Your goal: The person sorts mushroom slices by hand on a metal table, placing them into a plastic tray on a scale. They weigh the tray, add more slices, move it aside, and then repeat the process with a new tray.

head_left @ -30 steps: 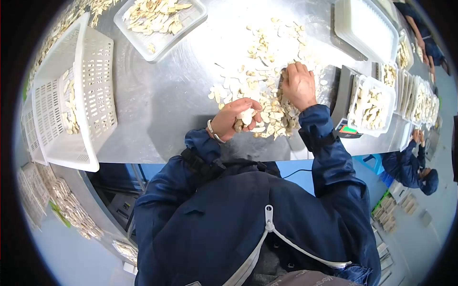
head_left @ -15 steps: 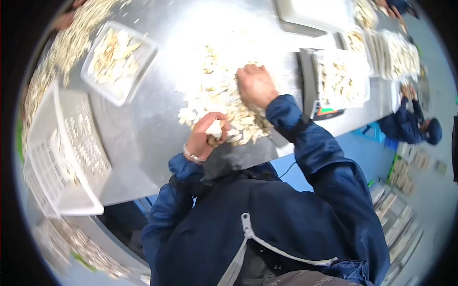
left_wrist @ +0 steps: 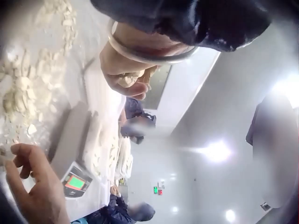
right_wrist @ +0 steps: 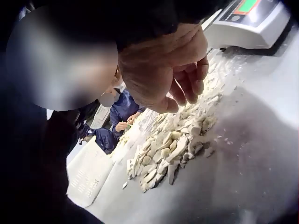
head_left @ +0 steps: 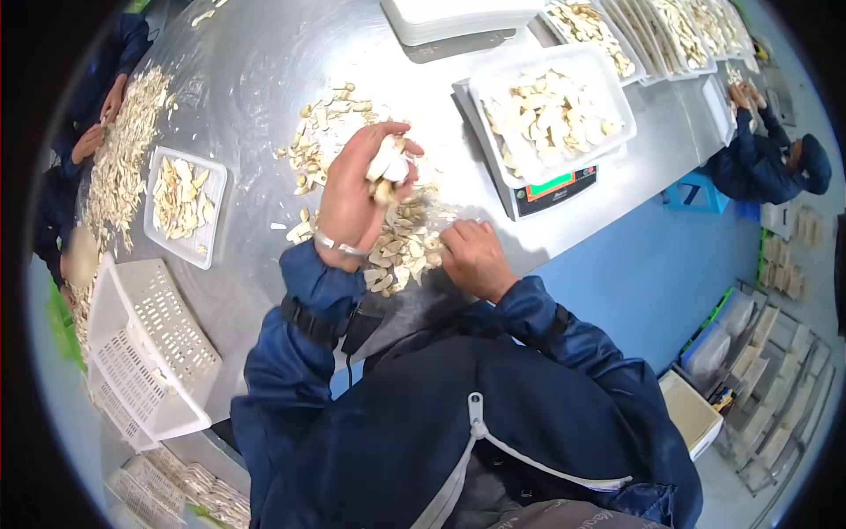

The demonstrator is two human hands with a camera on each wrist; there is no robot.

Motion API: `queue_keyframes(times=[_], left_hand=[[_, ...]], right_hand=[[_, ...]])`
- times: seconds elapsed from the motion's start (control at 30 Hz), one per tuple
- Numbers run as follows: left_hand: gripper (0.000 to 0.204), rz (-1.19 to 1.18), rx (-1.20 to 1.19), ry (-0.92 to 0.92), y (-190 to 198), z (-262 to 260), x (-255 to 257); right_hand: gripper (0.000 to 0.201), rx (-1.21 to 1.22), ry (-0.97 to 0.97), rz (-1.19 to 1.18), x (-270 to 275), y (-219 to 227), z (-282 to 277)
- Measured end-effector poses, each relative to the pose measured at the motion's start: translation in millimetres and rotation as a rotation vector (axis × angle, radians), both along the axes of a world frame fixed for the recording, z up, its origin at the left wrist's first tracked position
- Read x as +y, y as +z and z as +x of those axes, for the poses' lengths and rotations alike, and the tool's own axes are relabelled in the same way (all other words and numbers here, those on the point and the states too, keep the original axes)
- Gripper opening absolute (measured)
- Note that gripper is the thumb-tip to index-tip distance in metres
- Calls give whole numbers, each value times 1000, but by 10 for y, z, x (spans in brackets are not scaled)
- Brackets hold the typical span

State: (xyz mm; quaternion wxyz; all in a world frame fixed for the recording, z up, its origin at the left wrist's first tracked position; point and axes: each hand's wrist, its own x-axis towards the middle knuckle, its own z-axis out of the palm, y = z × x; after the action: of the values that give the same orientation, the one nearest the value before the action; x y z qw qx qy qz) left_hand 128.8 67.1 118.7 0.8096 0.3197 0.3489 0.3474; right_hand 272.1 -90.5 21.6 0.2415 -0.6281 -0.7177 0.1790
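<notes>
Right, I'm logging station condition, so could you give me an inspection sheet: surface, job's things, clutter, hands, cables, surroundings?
Surface: shiny grey metal table, scattered with small pale bits.
Job's things: heaped pale flat slices; white rectangular plastic tray of similar slices on a grey digital scale, green display lit.
Clutter: white perforated plastic basket near the table's edge.
Left hand: raised, holding white-and-tan pieces.
Right hand: by the heap, fingers loosely curled, nothing seen in it.
Cables: thin black cord near the dark blue left sleeve; ends unclear.
Surroundings: people in dark blue clothing; blue floor.

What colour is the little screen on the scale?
The screen is green with a reddish-orange border, best seen in the head view.
</notes>
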Motion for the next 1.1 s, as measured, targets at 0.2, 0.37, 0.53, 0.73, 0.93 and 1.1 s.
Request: queue_keyframes(times=[0.2, 0.37, 0.53, 0.73, 0.93, 1.1], left_hand=[[48, 350, -86, -156, 260, 1087, 179], [54, 702, 294, -228, 80, 1172, 335], [38, 505, 602, 52, -481, 259, 704], [31, 1052, 1209, 49, -1619, -823, 972], [22, 590, 1118, -76, -1055, -641, 657], [20, 927, 1087, 62, -1212, -441, 976]], right_hand=[[15, 39, -91, -53, -295, 65, 323], [17, 87, -172, -40, -337, 63, 510], [20, 212, -102, -54, -217, -40, 535], [31, 158, -105, -28, 99, -208, 341], [46, 114, -68, 55, 99, -544, 322], [43, 92, -61, 85, 112, -572, 308]])
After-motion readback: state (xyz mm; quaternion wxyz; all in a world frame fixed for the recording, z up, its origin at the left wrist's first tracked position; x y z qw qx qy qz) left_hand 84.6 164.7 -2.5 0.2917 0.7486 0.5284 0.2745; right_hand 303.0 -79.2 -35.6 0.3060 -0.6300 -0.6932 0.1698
